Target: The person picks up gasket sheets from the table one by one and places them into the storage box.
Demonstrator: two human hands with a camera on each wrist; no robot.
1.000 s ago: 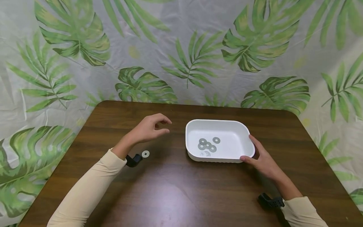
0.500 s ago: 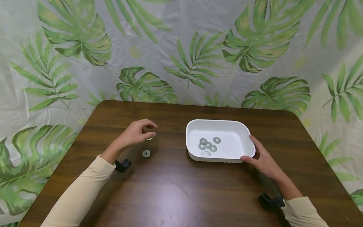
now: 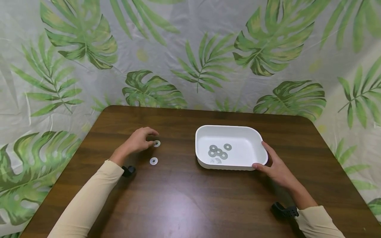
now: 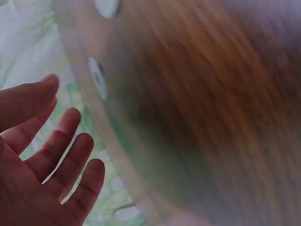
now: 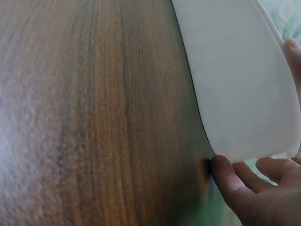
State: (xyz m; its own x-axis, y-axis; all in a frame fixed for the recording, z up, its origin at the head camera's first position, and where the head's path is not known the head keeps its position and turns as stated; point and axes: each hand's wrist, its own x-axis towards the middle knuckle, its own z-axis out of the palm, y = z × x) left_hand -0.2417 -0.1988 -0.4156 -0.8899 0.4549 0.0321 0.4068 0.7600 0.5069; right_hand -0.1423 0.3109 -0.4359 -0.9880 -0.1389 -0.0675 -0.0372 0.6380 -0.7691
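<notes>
My left hand (image 3: 138, 140) hovers at the left of the table, fingers loosely bent, holding nothing. Just beyond its thumb lies a flat metal washer (image 3: 157, 143); in the left wrist view a gap shows between the fingers (image 4: 70, 122) and a washer (image 4: 98, 78). A second washer (image 3: 153, 161) rests nearer the front. At the right, my right hand (image 3: 275, 168) grips the end of a white plastic tray (image 3: 226, 167), thumb at the front corner and fingers round the far side. Several grey washers (image 3: 227, 147) lie inside the tray, some overlapping.
Everything stands on a dark brown wooden table (image 3: 184, 201) with rounded far corners. Behind it hangs a pale cloth (image 3: 184, 19) printed with green leaves. A pale oval shape (image 4: 124, 213), low in the left wrist view, is too blurred to identify.
My left hand has moved left, away from the tray, and come down beside the far washer, which now shows past the thumb. The right hand and tray have stayed put.
</notes>
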